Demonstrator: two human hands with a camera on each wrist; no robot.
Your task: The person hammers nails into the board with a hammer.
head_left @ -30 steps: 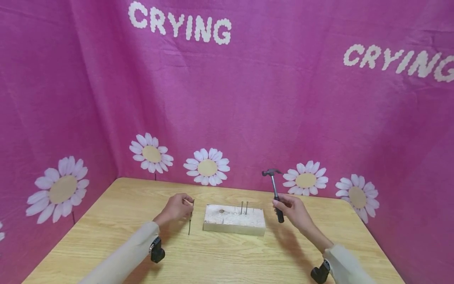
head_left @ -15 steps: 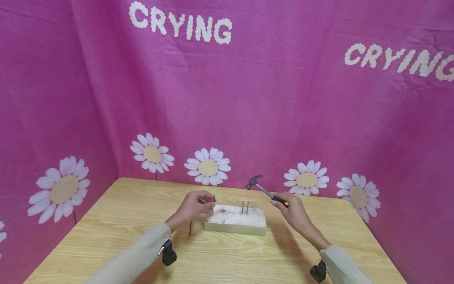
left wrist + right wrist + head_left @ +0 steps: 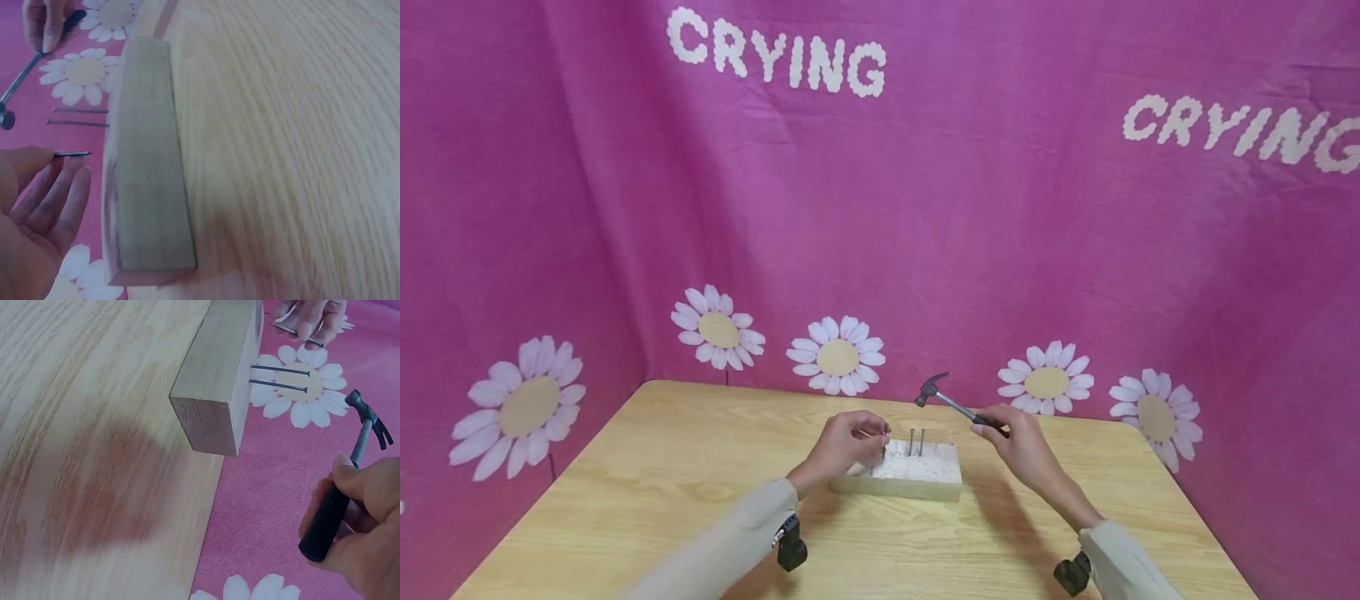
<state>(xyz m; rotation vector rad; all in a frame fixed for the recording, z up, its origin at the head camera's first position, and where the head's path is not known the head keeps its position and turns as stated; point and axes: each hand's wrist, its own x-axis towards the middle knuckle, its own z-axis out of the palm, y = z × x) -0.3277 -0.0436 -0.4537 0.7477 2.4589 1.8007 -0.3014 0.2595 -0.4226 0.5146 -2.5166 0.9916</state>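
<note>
A pale wooden block [image 3: 898, 487] lies flat on the table, with two nails [image 3: 280, 369] standing upright in its top. My left hand [image 3: 844, 446] is over the left part of the block and pinches a third nail [image 3: 74, 154] between thumb and fingertips. In the left wrist view a small gap shows between that nail's end and the block. To the right, my right hand [image 3: 1024, 446] grips a claw hammer [image 3: 331, 519] by its black handle. The hammer's head [image 3: 929, 391] hangs above and behind the two standing nails, touching nothing.
The light wood table [image 3: 700, 450] extends around the block on every side. Behind it hangs a pink cloth [image 3: 925, 208] with daisies and white lettering. Each sleeved wrist carries a black camera [image 3: 792, 546].
My left hand has moved right with the nail, from beside the block to over it. My right hand has tipped the hammer from nearly upright to leaning left. The block stays put.
</note>
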